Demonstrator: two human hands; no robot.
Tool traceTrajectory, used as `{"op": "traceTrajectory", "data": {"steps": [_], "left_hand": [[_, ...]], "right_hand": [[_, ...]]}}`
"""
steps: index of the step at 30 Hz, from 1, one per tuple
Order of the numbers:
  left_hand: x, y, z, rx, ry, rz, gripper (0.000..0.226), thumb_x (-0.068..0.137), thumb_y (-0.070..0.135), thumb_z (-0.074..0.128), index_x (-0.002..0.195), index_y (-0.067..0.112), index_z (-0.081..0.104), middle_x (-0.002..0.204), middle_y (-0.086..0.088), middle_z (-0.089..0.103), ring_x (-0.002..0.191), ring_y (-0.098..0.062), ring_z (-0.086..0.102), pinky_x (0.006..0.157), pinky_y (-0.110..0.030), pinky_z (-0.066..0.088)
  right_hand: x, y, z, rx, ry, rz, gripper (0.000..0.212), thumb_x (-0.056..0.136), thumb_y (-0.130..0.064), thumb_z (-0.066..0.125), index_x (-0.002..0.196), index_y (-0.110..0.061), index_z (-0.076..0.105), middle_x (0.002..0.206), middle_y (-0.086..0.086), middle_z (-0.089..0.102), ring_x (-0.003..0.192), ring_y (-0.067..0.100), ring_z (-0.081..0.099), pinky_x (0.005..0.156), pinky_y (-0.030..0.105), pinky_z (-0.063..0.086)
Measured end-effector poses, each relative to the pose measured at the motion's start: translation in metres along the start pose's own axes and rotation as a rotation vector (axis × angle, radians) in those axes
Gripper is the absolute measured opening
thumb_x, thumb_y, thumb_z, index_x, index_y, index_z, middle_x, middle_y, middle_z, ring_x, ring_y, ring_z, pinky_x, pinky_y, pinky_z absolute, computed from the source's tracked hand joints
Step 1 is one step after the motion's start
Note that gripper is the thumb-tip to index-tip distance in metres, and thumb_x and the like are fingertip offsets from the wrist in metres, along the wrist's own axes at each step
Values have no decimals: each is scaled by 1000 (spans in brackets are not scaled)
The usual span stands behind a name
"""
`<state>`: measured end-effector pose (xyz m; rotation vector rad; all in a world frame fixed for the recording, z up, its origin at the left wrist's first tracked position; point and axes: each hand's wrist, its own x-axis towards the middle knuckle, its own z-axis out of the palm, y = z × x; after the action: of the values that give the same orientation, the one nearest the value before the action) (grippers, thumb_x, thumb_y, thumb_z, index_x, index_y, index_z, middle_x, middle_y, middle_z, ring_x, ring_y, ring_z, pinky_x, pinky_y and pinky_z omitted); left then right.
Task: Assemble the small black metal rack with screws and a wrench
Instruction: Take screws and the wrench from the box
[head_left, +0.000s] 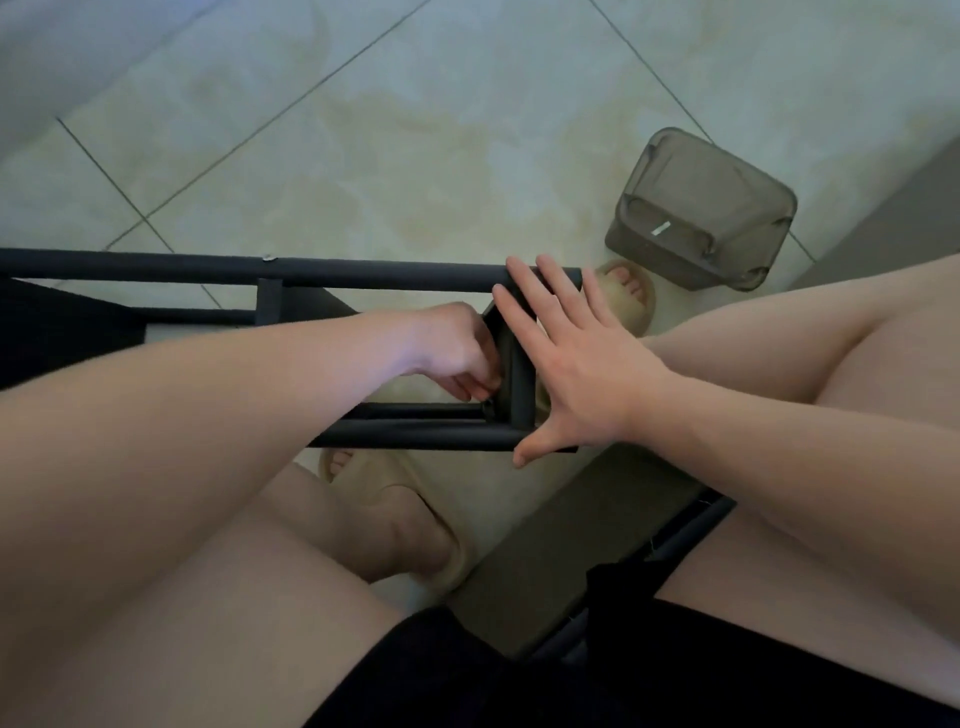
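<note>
There is one black rack (363, 273), low over the tiled floor (363, 130) between the person's knees, and its two long tubes run from left to right with the short end piece at the right. The right hand (582, 374) lies flat on this end piece, its grip spread wide. The left hand (452, 348) has its fingers curled into the inner corner, and I cannot tell what they pinch. Two beige slippers (415, 519) and one grey bin (701, 208) are also there.
</note>
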<state>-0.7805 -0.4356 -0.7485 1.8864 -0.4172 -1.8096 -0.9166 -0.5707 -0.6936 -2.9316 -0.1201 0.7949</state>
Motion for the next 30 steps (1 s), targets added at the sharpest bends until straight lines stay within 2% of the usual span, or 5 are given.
{"op": "traceTrajectory", "data": {"steps": [5, 10, 17, 20, 30], "left_hand": [[5, 0, 3, -108, -44, 21, 18, 83, -6, 67, 76, 10, 66, 69, -5, 72, 71, -18, 73, 69, -29, 60], [10, -8, 8, -165, -206, -86, 30, 87, 2, 69, 64, 20, 75, 77, -3, 74, 74, -14, 72, 78, -32, 56], [7, -2, 15, -192, -314, -161, 15, 91, 0, 62, 96, 12, 70, 85, -4, 73, 73, -15, 68, 78, -33, 56], [5, 3, 10, -147, -334, -189, 14, 92, 2, 62, 96, 12, 71, 86, -4, 73, 71, -13, 69, 76, -31, 56], [5, 7, 11, -85, -360, -238, 13, 91, 8, 64, 92, 13, 76, 96, -5, 75, 84, -17, 70, 93, -37, 53]], "right_hand": [[-1, -1, -3, 18, -7, 3, 155, 52, -97, 59, 161, -10, -9, 167, 14, -24, 153, 37, -22, 125, 58, -4], [-1, -2, -3, 12, -19, 14, 156, 50, -98, 58, 162, -10, -7, 167, 14, -23, 154, 36, -21, 125, 57, -5], [-1, -4, -4, 8, -17, 12, 156, 50, -98, 56, 162, -9, -6, 167, 15, -20, 154, 38, -19, 124, 59, -3], [-1, -4, -4, 2, -11, 17, 155, 49, -98, 56, 162, -9, -4, 168, 15, -19, 154, 38, -17, 124, 58, -3], [0, -6, -5, 11, -12, 23, 155, 49, -98, 53, 162, -10, -6, 167, 14, -20, 154, 38, -19, 123, 56, -8]]}}
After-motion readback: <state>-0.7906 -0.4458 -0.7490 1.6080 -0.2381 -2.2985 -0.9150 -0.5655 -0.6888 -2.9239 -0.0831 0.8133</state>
